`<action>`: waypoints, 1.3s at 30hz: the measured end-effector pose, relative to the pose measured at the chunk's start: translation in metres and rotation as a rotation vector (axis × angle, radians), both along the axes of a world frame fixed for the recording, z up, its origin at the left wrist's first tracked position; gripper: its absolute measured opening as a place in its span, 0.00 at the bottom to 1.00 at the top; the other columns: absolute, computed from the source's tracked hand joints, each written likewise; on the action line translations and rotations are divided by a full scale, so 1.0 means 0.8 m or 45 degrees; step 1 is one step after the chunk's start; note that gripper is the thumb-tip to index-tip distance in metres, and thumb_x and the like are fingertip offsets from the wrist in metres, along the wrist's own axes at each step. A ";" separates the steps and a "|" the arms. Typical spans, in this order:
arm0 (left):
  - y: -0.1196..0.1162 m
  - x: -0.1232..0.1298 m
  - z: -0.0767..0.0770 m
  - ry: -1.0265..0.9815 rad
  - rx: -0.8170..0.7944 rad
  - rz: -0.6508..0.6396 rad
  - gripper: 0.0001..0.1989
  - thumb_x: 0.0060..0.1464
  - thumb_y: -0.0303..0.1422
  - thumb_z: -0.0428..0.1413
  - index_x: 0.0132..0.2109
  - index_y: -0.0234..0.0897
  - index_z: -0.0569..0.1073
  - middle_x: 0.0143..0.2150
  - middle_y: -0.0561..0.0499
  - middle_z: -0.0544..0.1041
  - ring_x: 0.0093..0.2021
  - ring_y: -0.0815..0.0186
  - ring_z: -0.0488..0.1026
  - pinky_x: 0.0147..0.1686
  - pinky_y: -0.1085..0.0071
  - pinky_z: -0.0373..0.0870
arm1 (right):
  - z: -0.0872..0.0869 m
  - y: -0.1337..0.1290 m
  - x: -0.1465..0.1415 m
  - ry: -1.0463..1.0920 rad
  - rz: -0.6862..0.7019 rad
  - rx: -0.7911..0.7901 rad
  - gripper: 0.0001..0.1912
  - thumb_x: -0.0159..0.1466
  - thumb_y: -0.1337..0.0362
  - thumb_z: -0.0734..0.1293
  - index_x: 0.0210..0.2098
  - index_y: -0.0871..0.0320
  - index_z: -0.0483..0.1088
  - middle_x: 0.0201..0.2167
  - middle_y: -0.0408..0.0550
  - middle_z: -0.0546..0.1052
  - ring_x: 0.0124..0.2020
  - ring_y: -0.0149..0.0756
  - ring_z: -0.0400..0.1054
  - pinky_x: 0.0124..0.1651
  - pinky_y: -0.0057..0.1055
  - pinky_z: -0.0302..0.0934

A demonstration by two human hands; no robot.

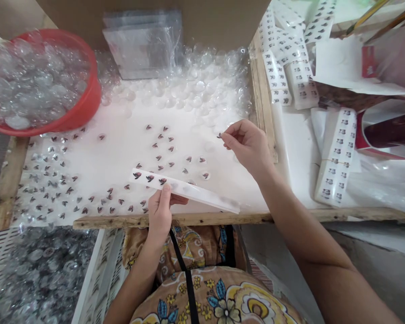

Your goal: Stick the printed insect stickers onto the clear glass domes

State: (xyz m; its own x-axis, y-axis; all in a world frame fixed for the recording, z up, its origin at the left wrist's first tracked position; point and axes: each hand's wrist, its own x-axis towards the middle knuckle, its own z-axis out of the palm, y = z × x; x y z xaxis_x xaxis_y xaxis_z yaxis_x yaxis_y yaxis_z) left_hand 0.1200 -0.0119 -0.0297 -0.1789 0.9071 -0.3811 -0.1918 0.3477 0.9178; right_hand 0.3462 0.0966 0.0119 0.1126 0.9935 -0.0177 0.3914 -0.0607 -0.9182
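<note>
My left hand (pixel 162 207) pinches a white sticker strip (pixel 189 189) near its left part, thumb on top; dark and pink printed stickers show at the strip's left end. Out to the right, my right hand (pixel 244 146) holds one small sticker (pixel 219 135) between thumb and fingertips, above the white board (pixel 117 130). Clear round discs with stickers (pixel 158 158) are scattered on the board between and left of my hands. Plain clear discs (pixel 202 87) lie heaped at the board's back.
A red basin (pixel 96 96) full of clear discs stands at the left. Bundled sticker strips (pixel 337 157) lie on the right. Wooden rails (pixel 202 219) edge the board. Below left, a white crate (pixel 91 265) holds many clear pieces. Plastic bags (pixel 144 49) lean against a cardboard box (pixel 215 22).
</note>
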 end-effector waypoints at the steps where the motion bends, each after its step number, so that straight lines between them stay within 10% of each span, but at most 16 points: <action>1: 0.000 0.000 0.000 0.010 -0.009 -0.008 0.22 0.58 0.52 0.57 0.30 0.36 0.75 0.23 0.49 0.79 0.25 0.59 0.79 0.29 0.64 0.80 | -0.007 -0.001 0.001 0.001 -0.003 -0.043 0.07 0.61 0.60 0.68 0.31 0.54 0.66 0.26 0.43 0.72 0.28 0.33 0.68 0.32 0.33 0.62; 39: -0.001 -0.002 -0.007 0.000 -0.001 -0.007 0.21 0.59 0.50 0.57 0.29 0.36 0.76 0.22 0.51 0.78 0.24 0.62 0.78 0.28 0.66 0.78 | -0.051 0.027 -0.006 -0.252 0.060 -0.276 0.02 0.55 0.68 0.65 0.27 0.55 0.67 0.24 0.42 0.73 0.26 0.32 0.65 0.31 0.30 0.56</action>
